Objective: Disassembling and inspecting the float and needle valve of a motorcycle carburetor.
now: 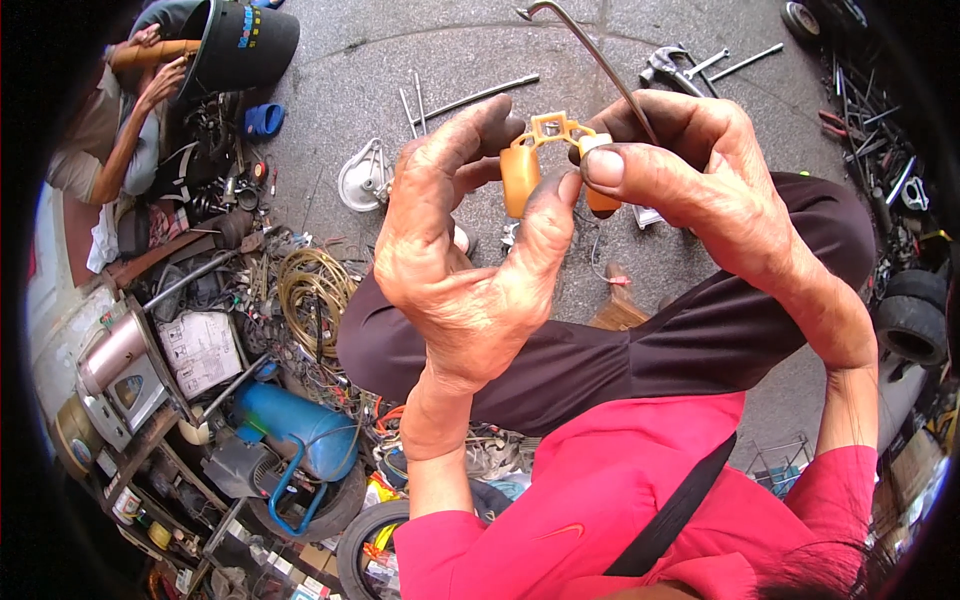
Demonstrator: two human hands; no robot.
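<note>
An orange plastic piece with two rounded lobes joined by a square frame (519,180) is held up in front of me, resembling a float. My left hand (470,250) is closed around its left side, thumb against the lobe. My right hand (700,200) pinches the right lobe with the thumb. A long thin metal rod with a hooked tip (590,55) runs down into the fingers of my right hand; its lower end is hidden. Below, on the ground, lies a pale round metal part (360,175), left of my left hand.
Wrenches and a hammer (665,70) lie beyond my hands. A co-worker's hand (160,85) is at a black bucket (245,45), upper left. Coiled hose (305,295), a blue compressor (300,430) and scattered parts crowd the left; tires (912,325) and tools line the right.
</note>
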